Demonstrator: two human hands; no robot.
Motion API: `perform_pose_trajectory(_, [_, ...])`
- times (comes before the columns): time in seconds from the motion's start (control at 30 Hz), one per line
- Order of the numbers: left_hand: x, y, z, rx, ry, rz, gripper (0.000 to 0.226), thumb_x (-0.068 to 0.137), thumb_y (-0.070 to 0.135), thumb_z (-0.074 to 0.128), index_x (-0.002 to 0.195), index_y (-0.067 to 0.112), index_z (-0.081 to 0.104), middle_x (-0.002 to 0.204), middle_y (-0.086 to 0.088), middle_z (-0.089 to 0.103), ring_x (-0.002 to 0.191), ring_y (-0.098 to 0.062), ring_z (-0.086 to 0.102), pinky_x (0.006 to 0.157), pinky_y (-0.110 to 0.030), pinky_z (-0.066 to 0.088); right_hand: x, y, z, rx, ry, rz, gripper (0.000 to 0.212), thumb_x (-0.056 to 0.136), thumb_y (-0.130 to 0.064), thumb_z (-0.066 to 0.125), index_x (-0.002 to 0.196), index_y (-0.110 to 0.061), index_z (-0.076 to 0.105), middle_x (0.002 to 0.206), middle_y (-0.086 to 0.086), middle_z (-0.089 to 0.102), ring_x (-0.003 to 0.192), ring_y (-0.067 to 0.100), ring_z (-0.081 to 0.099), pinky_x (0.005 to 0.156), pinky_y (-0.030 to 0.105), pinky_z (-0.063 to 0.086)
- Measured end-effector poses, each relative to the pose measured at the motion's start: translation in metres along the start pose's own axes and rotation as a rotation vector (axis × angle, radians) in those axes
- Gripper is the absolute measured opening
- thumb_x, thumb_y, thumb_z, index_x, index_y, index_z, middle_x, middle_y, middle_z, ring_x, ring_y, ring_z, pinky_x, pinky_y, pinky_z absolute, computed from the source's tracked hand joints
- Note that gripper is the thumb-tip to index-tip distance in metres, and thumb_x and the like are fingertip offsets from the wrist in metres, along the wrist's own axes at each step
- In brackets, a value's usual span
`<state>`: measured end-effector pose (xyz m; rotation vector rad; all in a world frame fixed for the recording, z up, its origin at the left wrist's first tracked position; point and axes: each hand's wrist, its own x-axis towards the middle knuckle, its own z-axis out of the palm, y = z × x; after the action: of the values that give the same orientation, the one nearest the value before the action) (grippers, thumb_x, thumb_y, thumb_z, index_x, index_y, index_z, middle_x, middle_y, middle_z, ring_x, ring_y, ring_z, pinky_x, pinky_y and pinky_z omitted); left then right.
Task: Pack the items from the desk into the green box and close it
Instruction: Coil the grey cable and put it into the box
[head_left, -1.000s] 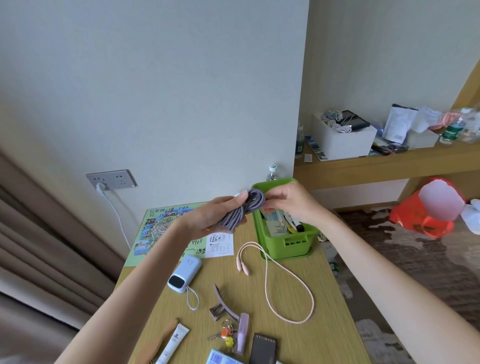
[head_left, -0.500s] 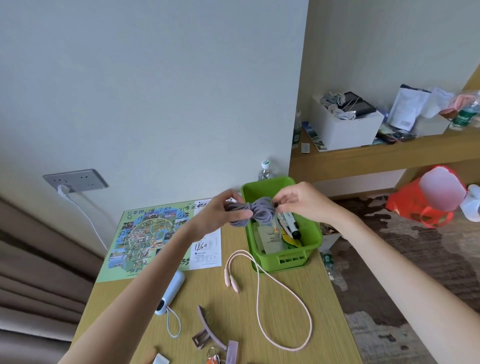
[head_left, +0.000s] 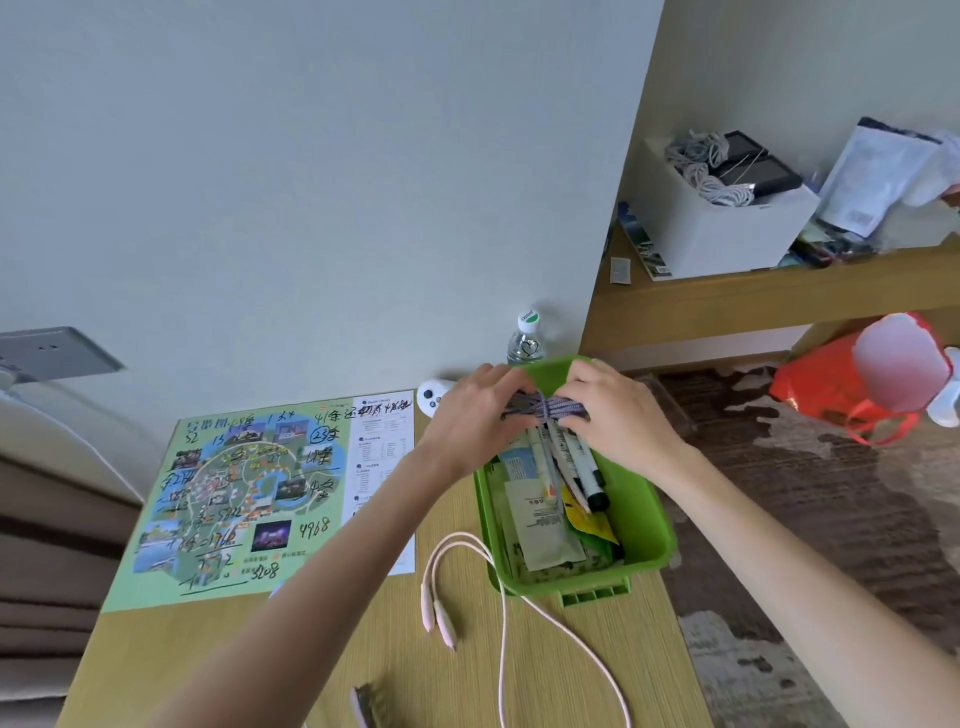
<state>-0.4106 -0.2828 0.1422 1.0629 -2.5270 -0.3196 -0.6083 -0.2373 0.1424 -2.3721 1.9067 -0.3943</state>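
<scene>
A green box (head_left: 647, 540) stands open at the desk's right edge, holding pens, paper packets and a yellow sachet. Over its far end both hands hold a bundled purple-grey cable (head_left: 545, 406). My left hand (head_left: 475, 413) grips the bundle's left end and my right hand (head_left: 615, 410) grips its right end. A pink cable (head_left: 501, 629) lies looped on the desk in front of the box. A hair clip (head_left: 363, 706) shows at the bottom edge.
A colourful map sheet (head_left: 234, 499) covers the desk's left part. A white round device (head_left: 430, 397) and a water bottle (head_left: 525, 340) stand by the wall behind the box. To the right are a wooden shelf (head_left: 779, 296) with a white box and a red bag (head_left: 852, 384).
Both hands carried the purple-grey cable bundle rightward and down, from above the desk to the far end of the green box. The view tilted, so the nearer desk items left the frame.
</scene>
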Motion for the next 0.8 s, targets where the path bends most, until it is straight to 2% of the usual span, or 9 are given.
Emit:
perform_pose_trajectory(0.1, [-0.003, -0.020, 0.012, 0.118, 0.052, -0.023, 0.029, 0.090, 0.034, 0.063, 0.113, 0.016, 0.059, 0.113, 0.002, 0.059, 0.104, -0.021, 0.052, 0.087, -0.035, 0.043, 0.008, 0.007, 0.024, -0.149, -0.013, -0.005, 0.021, 0.090, -0.024, 0.064, 0.107, -0.011, 0.069, 0.098, -0.002, 0.052, 0.098, 0.017, 0.049, 0.058, 0.025, 0.033])
perform_pose_trajectory(0.17, [-0.012, -0.030, 0.020, 0.134, 0.126, -0.111, 0.031, 0.089, 0.033, 0.065, 0.113, 0.014, 0.060, 0.113, 0.000, 0.058, 0.104, -0.022, 0.053, 0.084, -0.034, 0.045, 0.012, 0.004, 0.042, -0.195, -0.002, -0.005, 0.019, 0.088, -0.014, 0.065, 0.106, -0.010, 0.069, 0.099, 0.000, 0.055, 0.097, 0.018, 0.050, 0.060, 0.026, 0.037])
perform_pose_trajectory(0.23, [-0.022, -0.037, 0.030, 0.119, 0.145, -0.198, 0.035, 0.090, 0.036, 0.063, 0.116, 0.013, 0.059, 0.114, -0.001, 0.057, 0.104, -0.021, 0.054, 0.075, -0.034, 0.048, 0.019, 0.000, 0.057, -0.213, 0.001, 0.016, 0.025, 0.085, -0.003, 0.064, 0.109, -0.010, 0.069, 0.102, 0.002, 0.057, 0.098, 0.020, 0.051, 0.075, 0.030, 0.044])
perform_pose_trajectory(0.3, [-0.029, -0.042, 0.038, 0.090, 0.126, -0.230, 0.037, 0.092, 0.041, 0.058, 0.118, 0.014, 0.058, 0.119, 0.001, 0.056, 0.107, -0.019, 0.053, 0.065, -0.030, 0.048, 0.023, -0.003, 0.070, -0.271, -0.083, 0.056, 0.031, 0.083, 0.001, 0.059, 0.110, -0.011, 0.067, 0.108, 0.004, 0.058, 0.104, 0.023, 0.049, 0.091, 0.035, 0.040])
perform_pose_trajectory(0.4, [-0.033, -0.044, 0.043, 0.040, 0.127, -0.237, 0.041, 0.094, 0.045, 0.053, 0.119, 0.013, 0.058, 0.122, 0.003, 0.054, 0.108, -0.017, 0.052, 0.062, -0.027, 0.049, 0.023, -0.004, 0.082, -0.353, -0.244, 0.122, 0.032, 0.077, -0.006, 0.067, 0.109, -0.012, 0.065, 0.112, 0.004, 0.059, 0.110, 0.025, 0.048, 0.100, 0.035, 0.034])
perform_pose_trajectory(0.47, [-0.033, -0.044, 0.043, -0.001, 0.128, -0.241, 0.040, 0.093, 0.044, 0.055, 0.117, 0.012, 0.058, 0.122, 0.001, 0.053, 0.109, -0.017, 0.052, 0.063, -0.027, 0.050, 0.022, -0.003, 0.087, -0.358, -0.288, 0.131, 0.040, 0.078, -0.009, 0.068, 0.117, -0.011, 0.060, 0.117, 0.005, 0.059, 0.114, 0.025, 0.048, 0.102, 0.034, 0.034])
perform_pose_trajectory(0.63, [-0.042, -0.044, 0.031, -0.019, 0.114, -0.248, 0.036, 0.095, 0.043, 0.054, 0.116, 0.015, 0.059, 0.121, 0.001, 0.052, 0.100, -0.016, 0.056, 0.060, -0.026, 0.045, 0.015, -0.013, 0.075, -0.163, -0.147, 0.142, 0.044, 0.089, -0.003, 0.054, 0.132, -0.011, 0.052, 0.127, 0.005, 0.055, 0.117, 0.023, 0.048, 0.102, 0.035, 0.036])
perform_pose_trajectory(0.7, [-0.058, -0.044, 0.024, -0.054, 0.126, -0.290, 0.032, 0.096, 0.043, 0.051, 0.114, 0.018, 0.059, 0.119, 0.004, 0.052, 0.090, -0.015, 0.058, 0.057, -0.028, 0.046, 0.004, -0.027, 0.064, -0.010, -0.043, 0.131, 0.039, 0.092, -0.005, 0.053, 0.131, -0.011, 0.054, 0.125, 0.004, 0.057, 0.112, 0.021, 0.052, 0.097, 0.035, 0.041])
perform_pose_trajectory(0.8, [-0.099, -0.044, 0.017, -0.142, 0.150, -0.405, 0.023, 0.098, 0.038, 0.050, 0.110, 0.020, 0.058, 0.116, 0.007, 0.053, 0.090, -0.010, 0.061, 0.065, -0.035, 0.055, -0.018, -0.061, 0.050, 0.172, 0.111, 0.043, 0.032, 0.092, -0.005, 0.054, 0.122, -0.011, 0.061, 0.116, 0.002, 0.060, 0.103, 0.020, 0.057, 0.086, 0.036, 0.050])
